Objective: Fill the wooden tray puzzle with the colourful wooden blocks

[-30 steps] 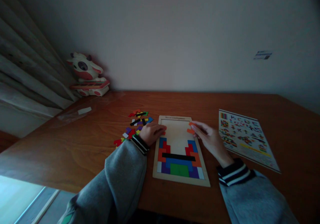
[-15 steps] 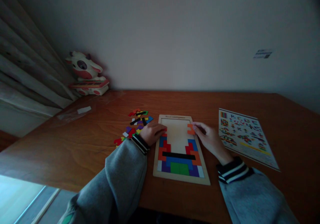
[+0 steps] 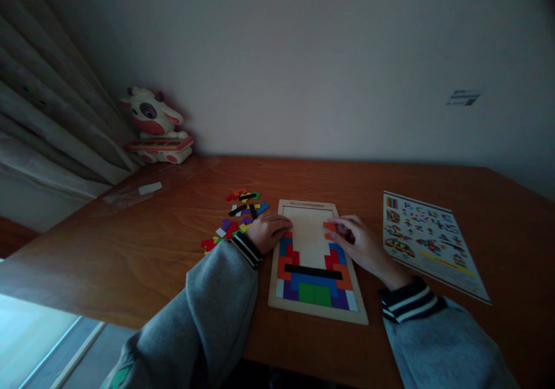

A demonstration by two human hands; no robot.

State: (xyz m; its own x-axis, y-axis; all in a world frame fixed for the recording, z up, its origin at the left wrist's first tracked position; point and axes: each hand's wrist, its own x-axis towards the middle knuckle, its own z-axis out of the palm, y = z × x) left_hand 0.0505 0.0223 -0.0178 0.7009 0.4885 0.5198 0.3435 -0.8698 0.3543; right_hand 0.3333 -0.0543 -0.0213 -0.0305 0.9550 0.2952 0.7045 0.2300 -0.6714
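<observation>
A light wooden puzzle board [image 3: 318, 315] lies on the table, its lower part filled with coloured pieces, among them a green block [image 3: 314, 294] and a long black bar [image 3: 313, 271]. My right hand [image 3: 356, 240] pinches an orange piece [image 3: 329, 226] at the board's right edge, above a blue piece. Across the board's left edge rests my left hand [image 3: 269, 230], its fingertips together over an orange-red piece [image 3: 288, 234]; whether it grips that piece is hard to see. The upper middle of the board shows bare wood.
Loose coloured pieces [image 3: 232, 227] are heaped left of the board, close to my left wrist. A printed pattern sheet [image 3: 427, 241] lies to the right. A toy cow with a keyboard [image 3: 158, 126] stands at the back left, near a plastic bag [image 3: 130, 197].
My right hand has tilted and its fingers have shifted over the orange piece, covering more of its right side. The whole view has moved slightly. My left hand stays at the board's left edge.
</observation>
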